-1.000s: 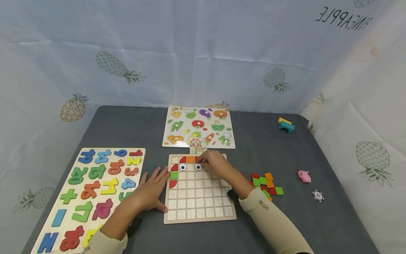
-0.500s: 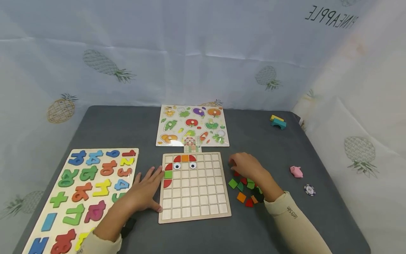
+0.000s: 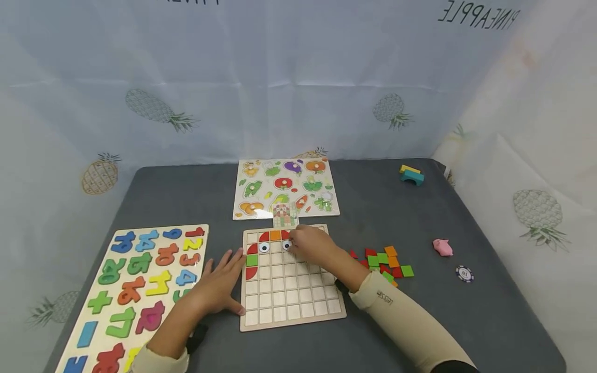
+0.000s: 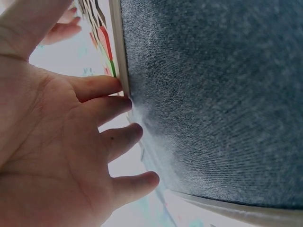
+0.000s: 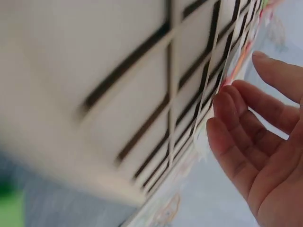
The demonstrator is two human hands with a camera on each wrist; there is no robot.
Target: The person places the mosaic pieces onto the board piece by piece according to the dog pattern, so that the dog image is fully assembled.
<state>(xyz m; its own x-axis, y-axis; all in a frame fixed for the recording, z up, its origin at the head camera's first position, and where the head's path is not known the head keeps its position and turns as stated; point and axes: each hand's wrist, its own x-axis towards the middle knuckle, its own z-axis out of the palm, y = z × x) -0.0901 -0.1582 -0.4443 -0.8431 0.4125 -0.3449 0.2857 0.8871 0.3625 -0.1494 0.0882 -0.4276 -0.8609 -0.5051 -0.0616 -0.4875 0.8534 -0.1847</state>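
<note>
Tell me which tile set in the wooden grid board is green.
The square tile in the grid board's leftmost column, between two red rounded tiles; it is the only green one visible there, the others being red, orange or eye-printed.

Reads PINEAPPLE [image 3: 479, 15], mirrored, on the cloth backdrop [image 3: 298, 119].
Shows 1 [image 3: 195, 231], 2 [image 3: 193, 244], 3 [image 3: 189, 259], 4 [image 3: 186, 277] and a plus sign [image 3: 99, 302] on the number board [image 3: 113, 286]; carries print [image 3: 385, 297] too small to read on the right cuff [image 3: 368, 294].
</note>
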